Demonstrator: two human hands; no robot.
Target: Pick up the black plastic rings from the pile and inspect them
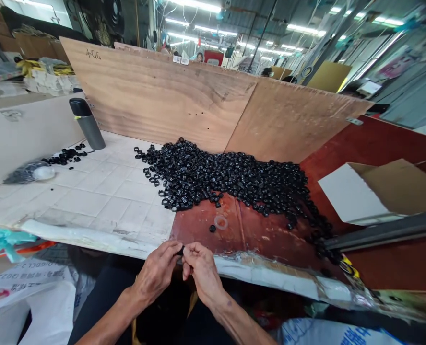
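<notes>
My left hand (158, 269) and my right hand (203, 272) meet at the front edge of the table. Their thumbs and forefingers pinch a small black part (181, 250) between them; fingers cover most of it, so its exact shape is hidden. Beyond the hands spreads a wide heap of small black ring-shaped parts (234, 175), piled against the wooden board. One loose black piece (212, 228) lies on the red tabletop just past my fingers, beside a pale ring-shaped mark (220, 221).
Wooden boards (170, 91) wall off the back. A grey bottle (88, 124) stands at left, near scattered black pieces (65, 156) and a clear plastic bag (29, 172). An open cardboard box (360, 194) and a dark metal bar (389, 230) are at right. White sacks (51, 302) lie below.
</notes>
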